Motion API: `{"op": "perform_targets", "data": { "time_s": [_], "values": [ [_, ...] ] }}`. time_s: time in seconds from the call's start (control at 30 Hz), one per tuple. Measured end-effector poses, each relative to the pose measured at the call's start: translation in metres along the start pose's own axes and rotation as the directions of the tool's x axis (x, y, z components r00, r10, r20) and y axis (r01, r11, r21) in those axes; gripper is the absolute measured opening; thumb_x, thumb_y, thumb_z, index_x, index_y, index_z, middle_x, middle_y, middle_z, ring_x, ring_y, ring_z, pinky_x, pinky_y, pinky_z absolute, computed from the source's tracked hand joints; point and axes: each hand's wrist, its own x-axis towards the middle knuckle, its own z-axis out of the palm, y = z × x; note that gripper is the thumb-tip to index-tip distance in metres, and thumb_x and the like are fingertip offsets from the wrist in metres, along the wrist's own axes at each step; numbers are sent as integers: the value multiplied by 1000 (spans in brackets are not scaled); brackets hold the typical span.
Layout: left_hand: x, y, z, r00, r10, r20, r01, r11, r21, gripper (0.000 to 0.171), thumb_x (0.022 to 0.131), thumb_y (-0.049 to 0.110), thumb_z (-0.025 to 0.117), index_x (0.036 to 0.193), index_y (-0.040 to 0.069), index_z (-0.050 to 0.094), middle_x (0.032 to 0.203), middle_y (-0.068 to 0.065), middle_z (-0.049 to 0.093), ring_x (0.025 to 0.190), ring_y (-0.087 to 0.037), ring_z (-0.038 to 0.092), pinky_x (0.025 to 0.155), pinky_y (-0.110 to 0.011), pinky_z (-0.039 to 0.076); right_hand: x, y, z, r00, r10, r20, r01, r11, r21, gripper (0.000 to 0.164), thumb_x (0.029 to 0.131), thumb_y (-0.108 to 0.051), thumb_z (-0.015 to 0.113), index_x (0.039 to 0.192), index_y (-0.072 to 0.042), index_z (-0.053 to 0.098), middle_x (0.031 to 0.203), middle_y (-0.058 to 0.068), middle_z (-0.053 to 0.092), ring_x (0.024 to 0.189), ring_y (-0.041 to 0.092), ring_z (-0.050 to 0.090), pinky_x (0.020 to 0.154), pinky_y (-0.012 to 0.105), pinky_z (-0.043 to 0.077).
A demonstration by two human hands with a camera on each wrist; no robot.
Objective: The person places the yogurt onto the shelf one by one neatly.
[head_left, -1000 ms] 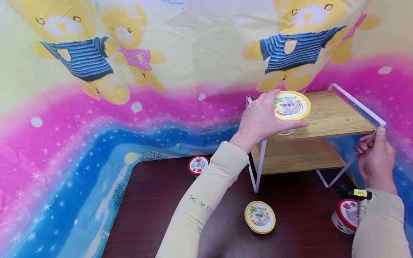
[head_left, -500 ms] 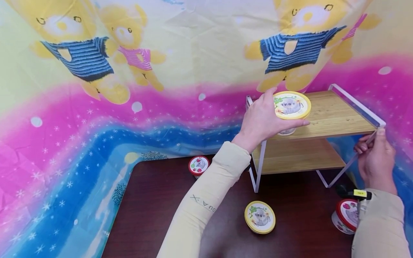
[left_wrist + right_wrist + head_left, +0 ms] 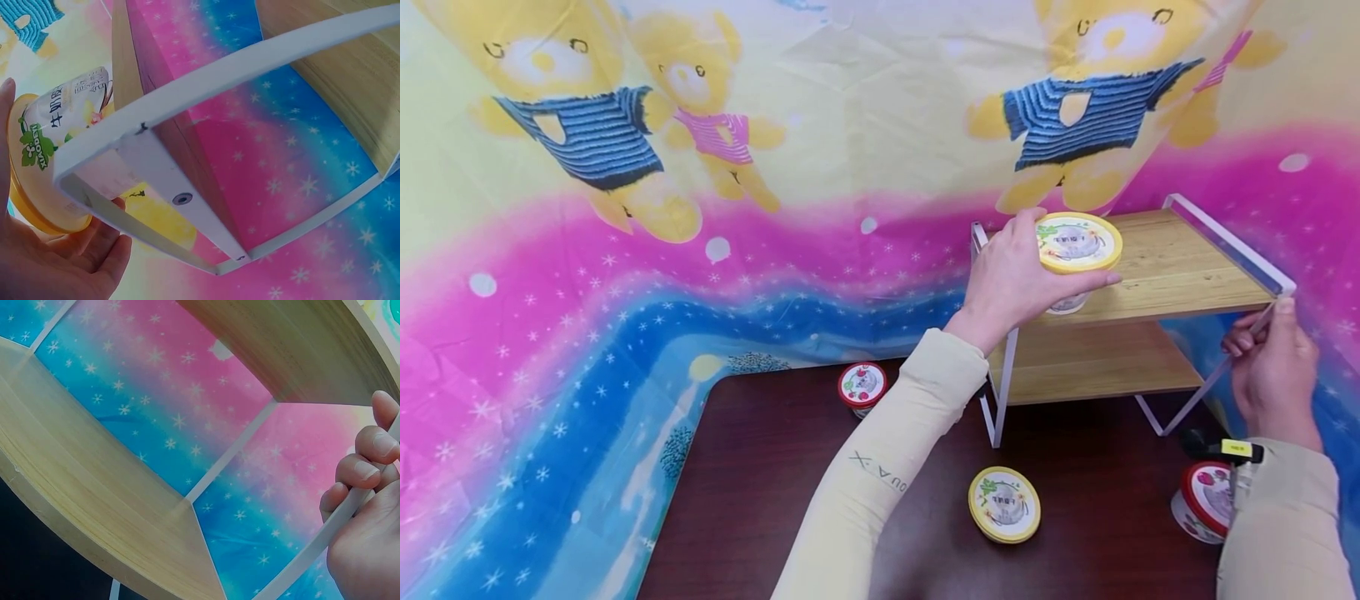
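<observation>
A two-tier shelf with wood-look boards (image 3: 1187, 262) and a white metal frame stands on a dark table. My left hand (image 3: 1011, 275) grips a tub with a yellow lid (image 3: 1078, 243) at the left end of the top board. In the left wrist view the tub (image 3: 56, 125) shows printed lettering and a green leaf logo, with my thumb and fingers round its yellow lid. At the right end, my right hand (image 3: 1277, 362) holds the shelf's front upright; the right wrist view shows its fingers (image 3: 365, 472) curled round the white bar (image 3: 340, 519).
Another yellow-lidded tub (image 3: 1004, 505) stands on the dark table (image 3: 760, 467) in front of the shelf. One red-lidded tub (image 3: 862, 385) is at the back left, and a second red-lidded tub (image 3: 1206, 502) is partly behind the right sleeve. A bear-print cloth (image 3: 850, 125) hangs behind.
My left hand and forearm have shifted very slightly to the right, with the tub almost in place. The right hand and the other tubs have not moved.
</observation>
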Motion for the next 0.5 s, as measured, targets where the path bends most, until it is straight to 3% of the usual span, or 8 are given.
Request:
{"op": "perform_targets", "data": {
  "time_s": [0.5],
  "values": [
    [0, -1, 5, 1000, -21, -9, 21, 1000, -3, 106, 67, 82, 73, 147, 23, 38, 119, 13, 54, 105, -3, 52, 86, -19, 48, 0, 0, 0, 1000, -3, -4, 3, 1000, -6, 48, 104, -35, 55, 88, 10, 56, 81, 8, 38, 64, 19, 27, 57, 27, 26]
  ]
}}
